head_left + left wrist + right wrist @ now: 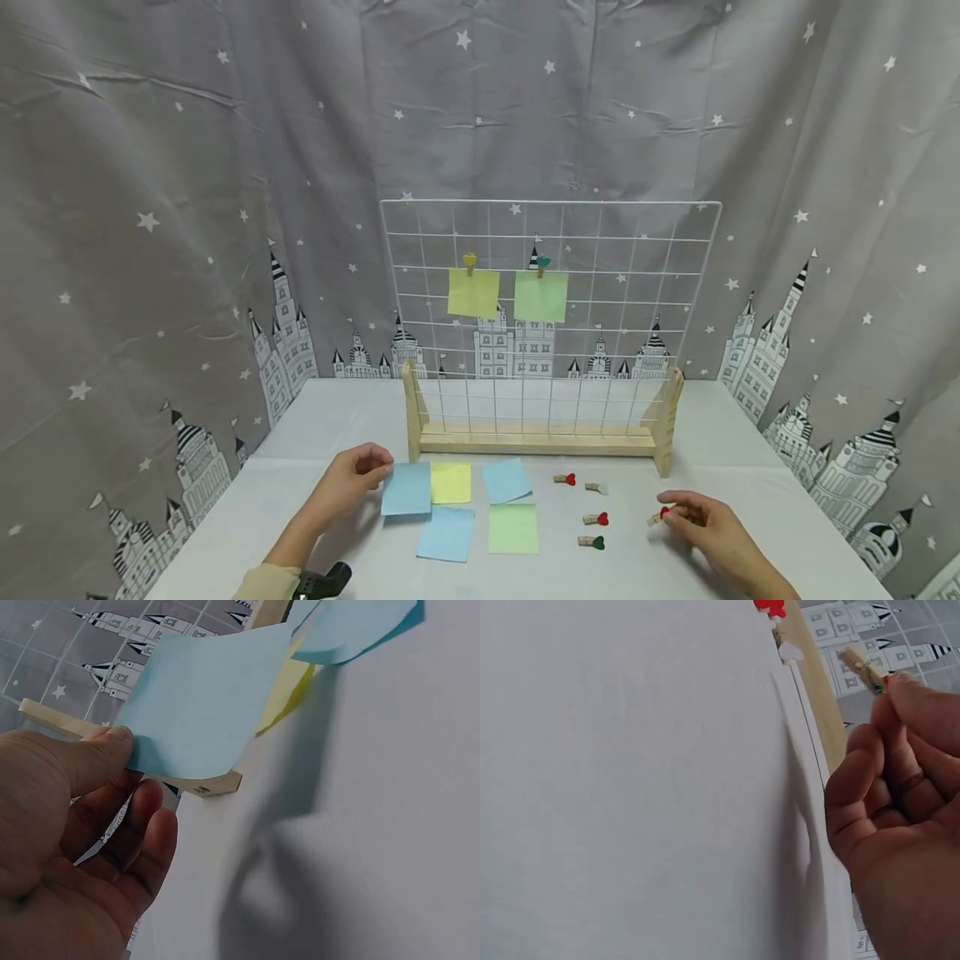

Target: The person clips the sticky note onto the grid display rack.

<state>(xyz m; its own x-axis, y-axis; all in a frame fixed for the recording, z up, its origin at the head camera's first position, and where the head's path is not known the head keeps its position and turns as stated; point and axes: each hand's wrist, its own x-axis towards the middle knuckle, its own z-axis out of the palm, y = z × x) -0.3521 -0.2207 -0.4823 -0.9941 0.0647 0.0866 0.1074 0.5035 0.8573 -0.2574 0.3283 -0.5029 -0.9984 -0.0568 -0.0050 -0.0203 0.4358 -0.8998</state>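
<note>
A blue sticky note (407, 490) is pinched at its edge by my left hand (347, 482), raised off the table. In the left wrist view the thumb lies on one corner of that note (206, 701). My right hand (708, 531) pinches a small wooden clothespin (657, 517) by its red heart end; the wooden tip points away from the fingers in the right wrist view, where the clothespin (862, 667) shows up close. Beside the held note lie a yellow note (451, 483), two more blue notes (446, 534) and a green note (513, 528).
A white wire grid (622, 287) stands on a wooden base (536, 442) at the back. Clothespins fix a yellow note (473, 293) and a green note (541, 297) to it. Several clothespins (592, 542) with red, white and green hearts lie on the white table (637, 575).
</note>
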